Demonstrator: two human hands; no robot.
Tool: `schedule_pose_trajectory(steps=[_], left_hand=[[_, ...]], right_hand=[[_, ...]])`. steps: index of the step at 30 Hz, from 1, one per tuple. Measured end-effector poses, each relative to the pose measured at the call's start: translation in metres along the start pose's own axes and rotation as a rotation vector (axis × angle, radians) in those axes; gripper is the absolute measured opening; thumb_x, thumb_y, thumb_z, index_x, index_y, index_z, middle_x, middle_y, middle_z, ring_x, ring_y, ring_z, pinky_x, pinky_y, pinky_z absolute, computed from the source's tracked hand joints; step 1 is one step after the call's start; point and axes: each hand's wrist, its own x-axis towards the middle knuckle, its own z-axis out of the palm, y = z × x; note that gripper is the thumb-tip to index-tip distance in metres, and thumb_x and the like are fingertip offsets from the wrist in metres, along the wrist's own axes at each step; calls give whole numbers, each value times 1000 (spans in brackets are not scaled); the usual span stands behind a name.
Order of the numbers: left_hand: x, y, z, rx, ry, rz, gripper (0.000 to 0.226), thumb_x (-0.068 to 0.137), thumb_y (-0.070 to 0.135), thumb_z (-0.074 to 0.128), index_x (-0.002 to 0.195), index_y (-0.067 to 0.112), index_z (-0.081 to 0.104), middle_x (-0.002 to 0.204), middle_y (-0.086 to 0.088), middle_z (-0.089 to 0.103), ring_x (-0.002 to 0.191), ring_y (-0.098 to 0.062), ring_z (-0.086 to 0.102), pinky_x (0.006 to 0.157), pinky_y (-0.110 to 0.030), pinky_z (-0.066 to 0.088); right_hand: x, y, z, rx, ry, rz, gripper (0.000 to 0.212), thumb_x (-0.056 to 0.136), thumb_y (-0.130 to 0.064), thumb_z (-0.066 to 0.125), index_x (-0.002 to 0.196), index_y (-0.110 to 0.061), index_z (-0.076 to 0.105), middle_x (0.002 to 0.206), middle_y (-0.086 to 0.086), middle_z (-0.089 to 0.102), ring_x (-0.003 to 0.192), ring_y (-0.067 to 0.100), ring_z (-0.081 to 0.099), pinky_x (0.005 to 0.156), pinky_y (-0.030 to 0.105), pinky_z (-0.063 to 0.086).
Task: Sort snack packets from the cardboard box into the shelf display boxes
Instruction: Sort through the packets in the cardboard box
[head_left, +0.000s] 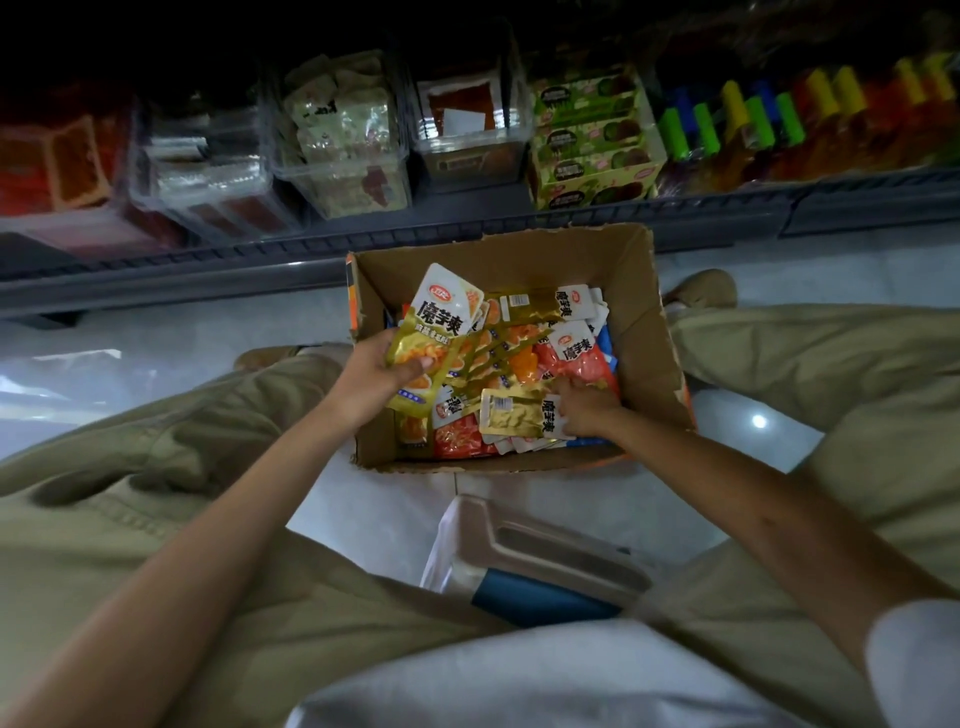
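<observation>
My left hand (371, 376) grips a stack (439, 332) of gold packets, thumb on top, held up over the left side of the box (644, 332). My right hand (587, 405) is down in the box on the right, and its thumb and curled fingers pinch the end of one gold packet (511, 415) that lies on the pile (582, 364) of red and gold packets. The box sits on the floor (208, 332) between my legs (831, 364), just in front of the shelf (208, 265), where clear bins (343, 135) and green boxes (592, 150) stand in a row.
</observation>
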Motion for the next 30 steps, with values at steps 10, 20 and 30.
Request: schedule_pose_trajectory(steps=[10,20,30], left_hand=[[5,-14,1,5,6,-59,23,90,16,62,112,13,55,105,-4,66,98,-22,66,87,-39,53],[7,-18,-2,307,78,246,46,97,-1,44,135,24,47,134,-1,49,123,-14,48,93,-16,45],[-6,-1,-1,128,-70,350,63,77,78,43,127,39,51,134,-3,51,131,-24,42,109,-50,34]], right_hand=[[6,2,-14,148,-179,2,34,90,-16,62,122,-6,55,111,11,58,89,19,57,66,24,46],[-14,-32,-101,773,-312,-237,20,95,0,40,98,-11,57,97,8,58,63,12,54,52,18,46],[-51,-71,-123,1637,-615,-464,24,88,0,37,91,-6,60,64,0,62,58,10,60,77,28,56]])
